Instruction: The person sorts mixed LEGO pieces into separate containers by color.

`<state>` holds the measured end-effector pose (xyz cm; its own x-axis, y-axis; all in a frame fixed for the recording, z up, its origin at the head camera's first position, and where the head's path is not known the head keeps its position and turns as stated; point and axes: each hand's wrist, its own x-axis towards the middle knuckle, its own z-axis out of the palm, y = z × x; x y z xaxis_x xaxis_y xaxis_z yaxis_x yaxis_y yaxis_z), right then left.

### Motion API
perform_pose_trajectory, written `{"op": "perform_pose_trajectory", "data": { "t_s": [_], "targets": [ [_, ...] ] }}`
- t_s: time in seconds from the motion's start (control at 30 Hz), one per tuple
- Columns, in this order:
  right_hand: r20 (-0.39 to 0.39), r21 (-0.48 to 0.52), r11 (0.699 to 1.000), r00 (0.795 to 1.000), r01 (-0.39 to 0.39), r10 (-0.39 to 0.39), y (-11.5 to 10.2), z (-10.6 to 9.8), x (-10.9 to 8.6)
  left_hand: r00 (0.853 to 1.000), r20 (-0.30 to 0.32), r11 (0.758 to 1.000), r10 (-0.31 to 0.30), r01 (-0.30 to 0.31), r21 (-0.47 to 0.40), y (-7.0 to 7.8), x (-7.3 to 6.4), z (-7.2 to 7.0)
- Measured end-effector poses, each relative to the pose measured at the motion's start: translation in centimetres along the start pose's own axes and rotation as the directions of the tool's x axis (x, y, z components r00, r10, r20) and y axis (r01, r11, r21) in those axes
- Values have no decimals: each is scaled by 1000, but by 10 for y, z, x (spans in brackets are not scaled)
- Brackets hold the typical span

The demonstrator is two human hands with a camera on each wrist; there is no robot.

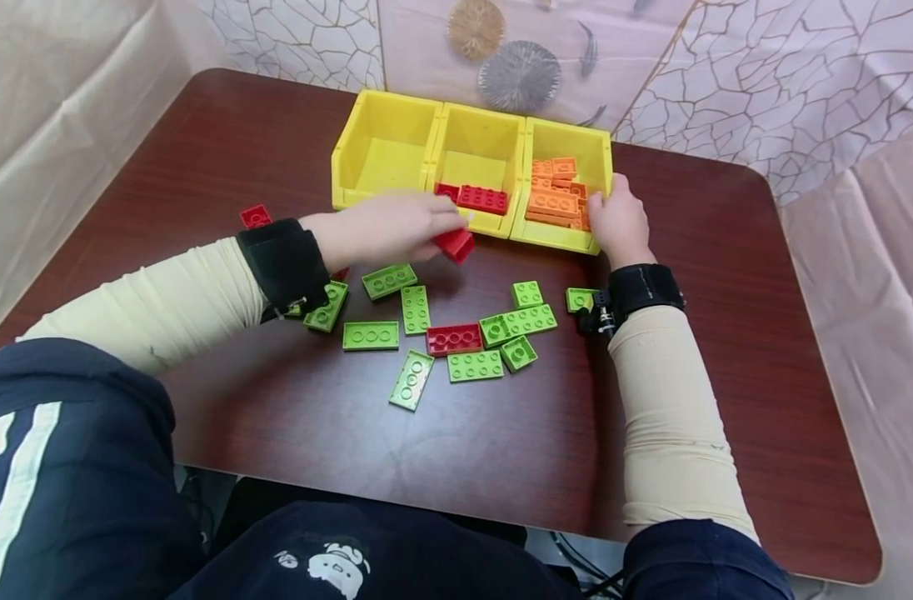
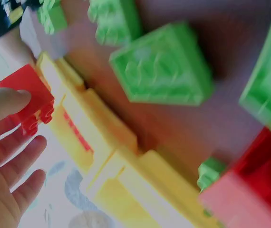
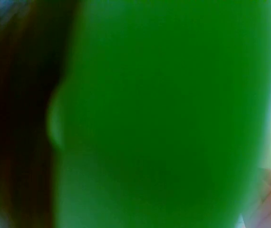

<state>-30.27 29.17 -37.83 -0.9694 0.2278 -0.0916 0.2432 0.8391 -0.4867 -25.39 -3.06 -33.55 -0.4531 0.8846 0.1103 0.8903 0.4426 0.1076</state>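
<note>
Left hand (image 1: pixel 393 227) pinches a red brick (image 1: pixel 455 244) between thumb and fingers — the other fingers spread apart in the left wrist view. That brick is off the surface (image 1: pixel 516 454), just in front of the middle compartment of the yellow bin (image 1: pixel 552 235). Right hand (image 1: pixel 623 223) grips the bin's right wall, thumb on the inner side (right wrist view is mostly a green blur, so going by the head camera).

Middle compartment: red bricks (image 1: pixel 483 199). Right compartment: orange bricks (image 1: pixel 552 203), piled. Green bricks (image 1: pixel 371 335) lie scattered in front of the bin; one small green brick (image 1: pixel 580 299) sits beside the right wrist strap (image 1: pixel 646 288). Loose reds: a long red brick (image 1: pixel 454 340) among the greens, a small red brick (image 1: pixel 255 217) out left — near the left wrist strap (image 1: pixel 286 265).
</note>
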Motion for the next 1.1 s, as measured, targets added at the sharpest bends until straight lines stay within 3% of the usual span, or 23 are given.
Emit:
{"op": "perform_pose_trajectory", "data": {
  "t_s": [0.17, 0.33, 0.43, 0.63, 0.8, 1.1],
  "targets": [
    [10, 1, 1000, 1000, -13, 13, 1, 1, 2, 995, -27, 995, -99, 99, 19, -14, 17, -14],
    [7, 6, 1000, 1000, -8, 8, 2, 0, 3, 977, -24, 976, -212, 213, 41, -28, 41, -16],
    [5, 17, 1000, 1000, -12, 12, 3, 0, 3, 955, 9, 954, -298, 297, 41, -36, 59, -16],
    [-3, 15, 1000, 1000, -4, 4, 2, 0, 3, 895, 111, 901, -432, 432, 29, -48, 88, -12],
    [1, 19, 1000, 1000, -12, 12, 1, 0, 2, 874, 153, 885, -462, 466, 7, -55, 104, -6],
    [11, 13, 999, 999, -32, 32, 2, 0, 5, 855, 239, 881, -460, 473, 0, -62, 122, 3]
  ]
}}
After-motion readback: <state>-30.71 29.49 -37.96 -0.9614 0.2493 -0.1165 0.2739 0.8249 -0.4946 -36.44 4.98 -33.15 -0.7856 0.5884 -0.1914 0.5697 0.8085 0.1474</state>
